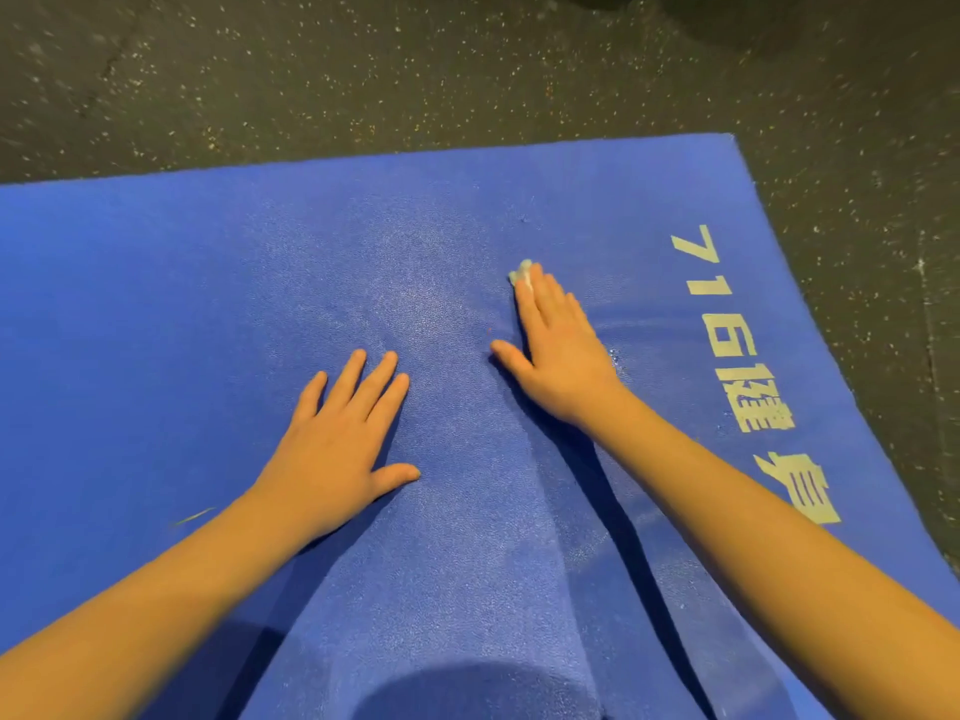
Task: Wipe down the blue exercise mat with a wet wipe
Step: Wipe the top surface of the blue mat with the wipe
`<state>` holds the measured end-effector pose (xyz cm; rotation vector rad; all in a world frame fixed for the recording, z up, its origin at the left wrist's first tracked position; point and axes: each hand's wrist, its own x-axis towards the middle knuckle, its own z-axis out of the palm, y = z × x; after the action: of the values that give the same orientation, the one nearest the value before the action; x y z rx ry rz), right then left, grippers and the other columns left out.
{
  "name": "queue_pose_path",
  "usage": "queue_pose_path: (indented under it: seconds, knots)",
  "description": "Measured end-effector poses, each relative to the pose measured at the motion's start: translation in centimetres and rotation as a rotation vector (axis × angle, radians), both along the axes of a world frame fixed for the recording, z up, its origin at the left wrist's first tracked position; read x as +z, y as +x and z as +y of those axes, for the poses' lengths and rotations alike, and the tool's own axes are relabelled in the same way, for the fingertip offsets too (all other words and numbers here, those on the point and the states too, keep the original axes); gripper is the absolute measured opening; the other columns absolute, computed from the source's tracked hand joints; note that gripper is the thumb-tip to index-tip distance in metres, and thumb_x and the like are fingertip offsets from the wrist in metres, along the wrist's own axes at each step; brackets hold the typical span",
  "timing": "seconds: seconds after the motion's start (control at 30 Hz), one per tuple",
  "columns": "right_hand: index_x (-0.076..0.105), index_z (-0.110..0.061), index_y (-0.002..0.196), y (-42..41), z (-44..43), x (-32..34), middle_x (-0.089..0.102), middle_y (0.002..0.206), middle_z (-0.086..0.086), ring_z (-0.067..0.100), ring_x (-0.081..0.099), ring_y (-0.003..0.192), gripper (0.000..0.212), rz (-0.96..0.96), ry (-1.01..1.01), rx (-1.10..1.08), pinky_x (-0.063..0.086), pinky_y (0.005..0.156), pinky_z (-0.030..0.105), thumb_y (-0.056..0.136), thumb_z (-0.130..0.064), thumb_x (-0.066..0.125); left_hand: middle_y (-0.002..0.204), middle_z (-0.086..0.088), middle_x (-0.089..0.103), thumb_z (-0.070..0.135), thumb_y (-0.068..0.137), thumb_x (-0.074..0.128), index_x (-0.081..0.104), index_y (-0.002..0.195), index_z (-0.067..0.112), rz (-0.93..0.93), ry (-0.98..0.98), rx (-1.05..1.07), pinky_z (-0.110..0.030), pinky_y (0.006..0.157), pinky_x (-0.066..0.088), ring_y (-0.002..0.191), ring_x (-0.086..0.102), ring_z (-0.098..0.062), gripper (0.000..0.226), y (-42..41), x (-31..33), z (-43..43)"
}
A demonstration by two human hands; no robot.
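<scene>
The blue exercise mat (208,304) fills most of the view, with pale printed characters along its right side. My right hand (558,350) lies flat on the mat with straight fingers and presses a small white wet wipe (521,271) under its fingertips; only a bit of the wipe shows beyond them. My left hand (340,439) rests flat on the mat to the left, fingers spread, holding nothing. A damp sheen shows on the mat between and beyond the hands.
Dark speckled rubber floor (415,70) surrounds the mat on the far side and the right. The mat's far right corner (730,140) sits near the top right. A round shadow falls on the mat at the bottom centre.
</scene>
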<state>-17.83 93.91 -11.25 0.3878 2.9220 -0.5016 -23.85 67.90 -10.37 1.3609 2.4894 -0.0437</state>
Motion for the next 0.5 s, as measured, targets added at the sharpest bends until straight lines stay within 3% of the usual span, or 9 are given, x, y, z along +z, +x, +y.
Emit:
queue_pose_path:
  seconds: [0.1,0.17,0.23,0.27,0.37,0.5]
  knots:
    - [0.013,-0.016,0.154,0.6,2.4,-0.1,0.006,0.162,0.005,0.023,0.005,0.148,0.068,0.015,0.061,-0.104,0.005,0.118,0.039,0.098,-0.043,0.042,0.148,-0.012,0.042,0.069,0.078,0.035,0.047,0.139,0.007,-0.012,-0.016,0.001,-0.058,0.097,0.04,0.135,0.036,-0.035,0.087,0.1,0.0,0.0]
    - [0.011,-0.014,0.154,0.4,2.5,0.0,0.003,0.162,0.006,0.023,0.002,0.148,0.068,-0.013,0.03,-0.249,0.003,0.118,0.039,0.099,-0.043,0.04,0.147,-0.013,0.043,0.067,0.079,0.051,0.048,0.138,0.006,-0.005,-0.007,-0.003,-0.059,0.097,0.041,0.133,0.041,-0.037,0.085,0.1,0.0,0.0]
    - [0.007,-0.013,0.154,0.9,0.2,0.1,-0.001,0.162,0.006,0.024,-0.001,0.149,0.073,-0.002,-0.021,-0.236,0.001,0.119,0.038,0.098,-0.046,0.04,0.145,-0.014,0.045,0.06,0.073,0.07,0.051,0.135,0.004,-0.006,0.013,0.01,-0.06,0.095,0.041,0.133,0.041,-0.038,0.086,0.5,0.1,0.1]
    - [0.006,-0.013,0.154,1.8,-1.1,0.2,-0.001,0.162,0.005,0.023,-0.001,0.149,0.075,-0.004,-0.04,-0.17,-0.001,0.118,0.037,0.097,-0.05,0.038,0.144,-0.014,0.046,0.06,0.075,0.069,0.053,0.134,0.003,-0.001,0.02,0.012,-0.06,0.094,0.042,0.134,0.039,-0.037,0.084,0.9,0.2,0.0]
    - [0.012,-0.016,0.154,4.5,-0.9,0.2,0.005,0.162,0.003,0.021,0.004,0.149,0.076,-0.009,-0.018,-0.029,0.003,0.118,0.036,0.092,-0.053,0.036,0.145,-0.013,0.045,0.063,0.081,0.038,0.051,0.135,0.004,-0.023,-0.008,0.004,-0.058,0.095,0.042,0.135,0.029,-0.03,0.081,2.5,0.4,-0.2]
    - [0.01,-0.016,0.154,5.3,1.1,0.2,0.003,0.162,0.004,0.023,0.003,0.149,0.071,-0.037,0.032,-0.263,0.004,0.119,0.04,0.098,-0.046,0.04,0.146,-0.013,0.045,0.063,0.082,0.032,0.053,0.135,0.004,-0.022,-0.041,0.021,-0.057,0.096,0.043,0.135,0.028,-0.029,0.082,3.1,0.6,-0.5]
